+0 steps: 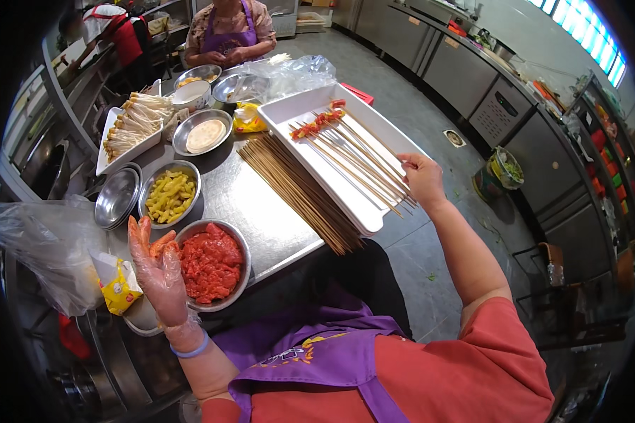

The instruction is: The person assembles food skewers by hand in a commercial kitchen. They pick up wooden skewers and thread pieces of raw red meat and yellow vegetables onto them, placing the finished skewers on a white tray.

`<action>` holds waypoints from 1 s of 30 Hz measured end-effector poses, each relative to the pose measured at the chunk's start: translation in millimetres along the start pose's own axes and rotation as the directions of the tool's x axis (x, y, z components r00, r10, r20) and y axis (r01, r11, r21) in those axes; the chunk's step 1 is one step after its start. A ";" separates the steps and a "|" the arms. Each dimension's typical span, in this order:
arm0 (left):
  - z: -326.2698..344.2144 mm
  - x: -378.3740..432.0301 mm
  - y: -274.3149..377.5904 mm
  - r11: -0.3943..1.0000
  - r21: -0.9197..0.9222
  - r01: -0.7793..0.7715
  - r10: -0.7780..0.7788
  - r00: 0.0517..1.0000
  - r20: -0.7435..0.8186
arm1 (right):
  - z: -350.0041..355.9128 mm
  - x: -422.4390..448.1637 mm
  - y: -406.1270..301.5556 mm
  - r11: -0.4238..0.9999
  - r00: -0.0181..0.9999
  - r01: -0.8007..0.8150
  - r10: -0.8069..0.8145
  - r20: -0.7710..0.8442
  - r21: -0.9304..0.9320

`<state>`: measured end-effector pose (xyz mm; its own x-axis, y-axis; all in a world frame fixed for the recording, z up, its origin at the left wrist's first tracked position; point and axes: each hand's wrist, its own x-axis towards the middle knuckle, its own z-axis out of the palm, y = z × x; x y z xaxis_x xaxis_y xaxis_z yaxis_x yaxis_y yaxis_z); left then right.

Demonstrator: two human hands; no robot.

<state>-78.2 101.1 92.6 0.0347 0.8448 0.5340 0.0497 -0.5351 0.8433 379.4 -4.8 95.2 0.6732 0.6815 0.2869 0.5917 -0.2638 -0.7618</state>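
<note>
My left hand, in a clear plastic glove smeared red, is raised with fingers spread beside a steel bowl of raw red meat. My bare right hand pinches the end of a wooden skewer at the right edge of a white tray. Several skewers threaded with red meat and yellow pieces lie in that tray. Along its left side, a thick bundle of bare wooden skewers rests on the steel table. A bowl of yellow-green pickled peppers stands behind the meat.
Enoki mushrooms fill a white tray at the back left, near a steel bowl with pale round slices. Stacked empty bowls and plastic bags lie left. A person in a purple apron is across the table; another person bends farther back.
</note>
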 end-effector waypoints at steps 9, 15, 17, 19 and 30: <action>-1.5 2.2 -4.9 1.000 0.022 0.009 -0.009 1.000 0.002 | 14.8 41.3 32.1 0.922 0.996 0.003 -0.036 -0.079 -0.388; -7.9 3.7 -5.0 0.999 0.042 -0.029 0.029 1.000 -0.004 | 31.3 15.0 -26.3 0.866 0.928 0.329 -0.371 -0.041 -0.377; -8.5 3.0 -3.0 0.999 0.003 0.044 -0.044 0.999 -0.001 | 53.5 -18.7 -68.4 0.922 0.923 0.386 -0.386 0.005 -0.041; -10.6 3.5 -5.4 0.999 0.018 0.033 -0.033 0.999 -0.001 | 76.1 -50.1 -96.1 0.848 0.849 0.517 -0.491 0.195 -0.116; -38.8 0.4 -5.0 0.981 0.007 0.195 -0.194 0.973 0.123 | 150.6 -73.4 -111.6 0.555 0.771 0.606 -0.232 0.593 -0.571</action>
<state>-117.2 104.2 90.9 0.1470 0.9257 0.3486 0.0629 -0.3604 0.9307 197.1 77.4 71.7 0.1189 0.9915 0.0534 0.9889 -0.1231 0.0828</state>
